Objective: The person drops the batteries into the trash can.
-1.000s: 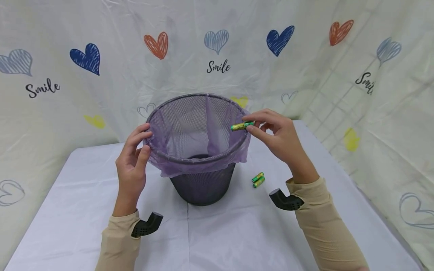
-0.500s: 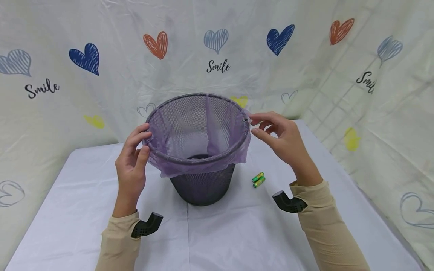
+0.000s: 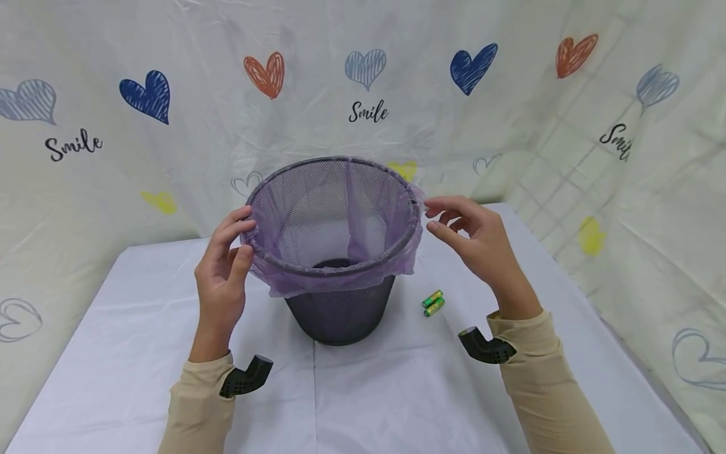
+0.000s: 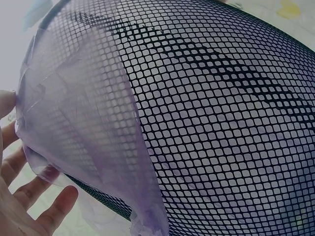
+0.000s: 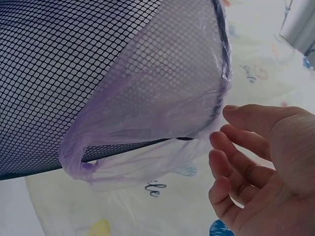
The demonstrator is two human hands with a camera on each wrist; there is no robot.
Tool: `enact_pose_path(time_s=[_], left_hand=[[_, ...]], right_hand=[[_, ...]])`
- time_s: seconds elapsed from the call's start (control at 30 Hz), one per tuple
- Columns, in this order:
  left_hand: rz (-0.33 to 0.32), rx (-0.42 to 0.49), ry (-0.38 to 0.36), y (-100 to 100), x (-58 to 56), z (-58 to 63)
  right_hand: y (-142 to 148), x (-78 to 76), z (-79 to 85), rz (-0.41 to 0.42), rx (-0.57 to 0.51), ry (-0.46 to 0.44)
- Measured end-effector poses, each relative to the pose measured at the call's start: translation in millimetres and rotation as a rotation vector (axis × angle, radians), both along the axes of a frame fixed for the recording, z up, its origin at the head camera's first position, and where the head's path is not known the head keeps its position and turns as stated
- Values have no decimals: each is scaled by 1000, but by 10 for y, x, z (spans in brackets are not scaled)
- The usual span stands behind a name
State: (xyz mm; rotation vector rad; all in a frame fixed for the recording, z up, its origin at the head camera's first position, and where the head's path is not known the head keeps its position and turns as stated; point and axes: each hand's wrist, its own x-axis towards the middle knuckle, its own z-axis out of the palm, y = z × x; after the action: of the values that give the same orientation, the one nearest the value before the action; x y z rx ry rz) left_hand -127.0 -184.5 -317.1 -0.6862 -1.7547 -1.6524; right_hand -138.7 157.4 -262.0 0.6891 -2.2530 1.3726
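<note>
A black mesh wastebasket (image 3: pixel 340 318) stands upright on the table, lined with a thin purple plastic bag (image 3: pixel 317 285) folded over its rim. On the left, my left hand (image 3: pixel 221 277) holds the rim, fingertips over the edge and thumb on the near side. My right hand (image 3: pixel 476 243) hovers at the right rim with loosely bent fingers and nothing between them; its fingertips are close beside the bag's folded edge (image 5: pixel 147 103). Two small green-and-yellow batteries, a farther one (image 3: pixel 432 298) and a nearer one (image 3: pixel 434 308), lie side by side right of the basket.
A white cloth (image 3: pixel 363 397) covers the table. Behind it and along the right side hangs a pale curtain (image 3: pixel 306 120) printed with hearts and "Smile". Black camera mounts sit on the left sleeve (image 3: pixel 195 403) and right sleeve (image 3: pixel 550 378).
A battery held over the rim by my right hand left its fingers and is out of sight. That hand then drew back slightly right and down. My left hand stayed on the rim.
</note>
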Motion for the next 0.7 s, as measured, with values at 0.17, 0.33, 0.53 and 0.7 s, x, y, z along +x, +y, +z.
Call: enact_pose_path(time_s=[0.17, 0.33, 0.53, 0.7], left_hand=[[-18, -4, 12, 17, 65, 84], [-37, 8, 20, 42, 89, 125], [-30, 9, 16, 4, 33, 51], [-34, 7, 13, -33, -23, -21]], right_hand=[[10, -4, -43, -1, -10, -6], [50, 8, -107, -15, -9, -43], [105, 12, -177, -42, 15, -60], [136, 10, -228, -54, 15, -77]])
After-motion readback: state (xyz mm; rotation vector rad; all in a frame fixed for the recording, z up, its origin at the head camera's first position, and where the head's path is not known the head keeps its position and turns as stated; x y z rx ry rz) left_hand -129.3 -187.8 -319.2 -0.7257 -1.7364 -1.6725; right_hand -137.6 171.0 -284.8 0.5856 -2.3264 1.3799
